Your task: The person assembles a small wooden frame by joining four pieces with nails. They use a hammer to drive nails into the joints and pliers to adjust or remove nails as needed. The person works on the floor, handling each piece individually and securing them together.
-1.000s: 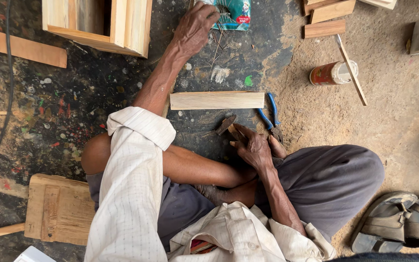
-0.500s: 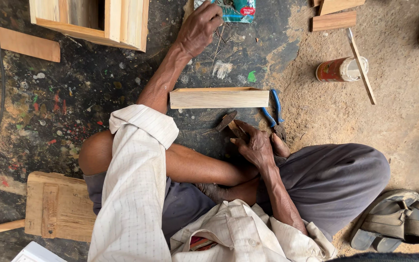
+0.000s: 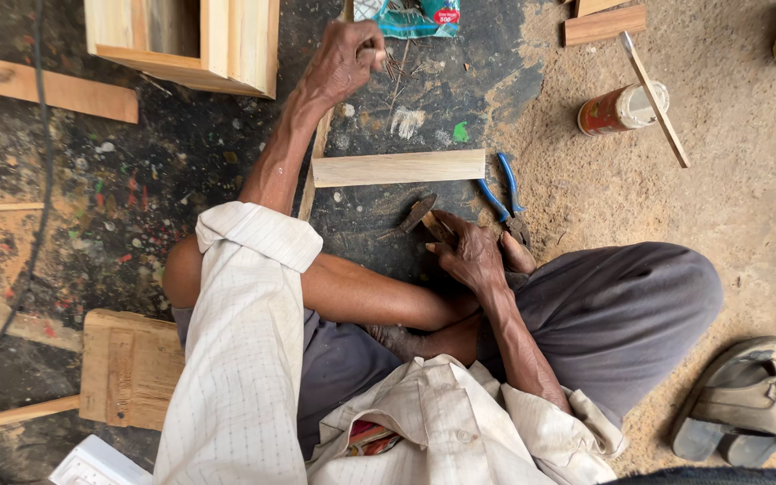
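A paint-spattered dark floor is giving way to sawdust on the right, and a person is sitting cross-legged on it. The left hand [image 3: 345, 61] is reaching forward, fingers curled and pinching at a scatter of nails [image 3: 397, 65] lying just below a teal packet [image 3: 417, 16] — whether a nail is actually caught between the fingertips I cannot tell. The right hand [image 3: 471, 256] is resting low by the knee, fingers wrapped tight around the wooden handle of a hammer [image 3: 419, 216], its head lying on the floor. A pale wooden strip [image 3: 397, 168] is lying between the two hands, blue-handled pliers [image 3: 505, 193] just beside its right end. An open wooden box [image 3: 186, 40] is standing to the left.
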### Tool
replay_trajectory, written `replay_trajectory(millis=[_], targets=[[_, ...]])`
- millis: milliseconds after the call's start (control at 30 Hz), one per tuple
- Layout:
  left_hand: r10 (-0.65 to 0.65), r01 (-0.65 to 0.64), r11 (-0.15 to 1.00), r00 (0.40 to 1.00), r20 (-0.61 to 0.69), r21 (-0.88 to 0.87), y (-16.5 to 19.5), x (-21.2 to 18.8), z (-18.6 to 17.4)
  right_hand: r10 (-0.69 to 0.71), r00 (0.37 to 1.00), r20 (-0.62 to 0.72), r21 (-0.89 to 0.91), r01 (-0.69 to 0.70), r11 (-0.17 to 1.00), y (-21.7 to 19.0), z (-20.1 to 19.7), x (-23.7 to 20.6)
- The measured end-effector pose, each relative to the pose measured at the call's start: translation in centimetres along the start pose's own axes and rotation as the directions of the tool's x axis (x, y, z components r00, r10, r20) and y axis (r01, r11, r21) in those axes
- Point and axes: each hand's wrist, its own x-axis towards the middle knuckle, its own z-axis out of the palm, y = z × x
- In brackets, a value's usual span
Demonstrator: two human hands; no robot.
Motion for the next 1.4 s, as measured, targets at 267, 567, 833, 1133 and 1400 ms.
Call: replay_trajectory(millis=[267, 567, 833, 1133, 1400], targets=[[0.004, 0.007, 0.982, 0.998, -0.059, 0.187, 0.9, -2.3, -0.8, -0.018, 1.0, -0.013, -0.03, 0.017, 0.999, 0.3, 0.2, -0.2], [0.007, 0.003, 0.941, 1.0, -0.028, 0.338, 1.0, -1.7, 1.2, 0.007, 1.0, 0.014, -0.018, -0.006, 1.0, 0.4, 0.2, 0.1], [0.084, -0.057, 0.873, 0.996, -0.036, 0.484, 0.0, -1.8, 1.6, -0.002, 1.0, 0.004, -0.038, 0.002, 0.999, 0.0, 0.3, 0.3], [-0.051, 0.08, 0.963, 0.992, -0.119, 0.257, 1.6, -2.3, -0.1, -0.029, 1.0, 0.002, -0.04, 0.029, 0.999, 0.4, 0.4, 0.3], [0.043, 0.009, 0.909, 0.992, -0.117, 0.416, 1.3, -2.1, 1.0, -0.034, 0.999, -0.002, -0.029, 0.034, 0.999, 0.6, 0.5, 0.2]])
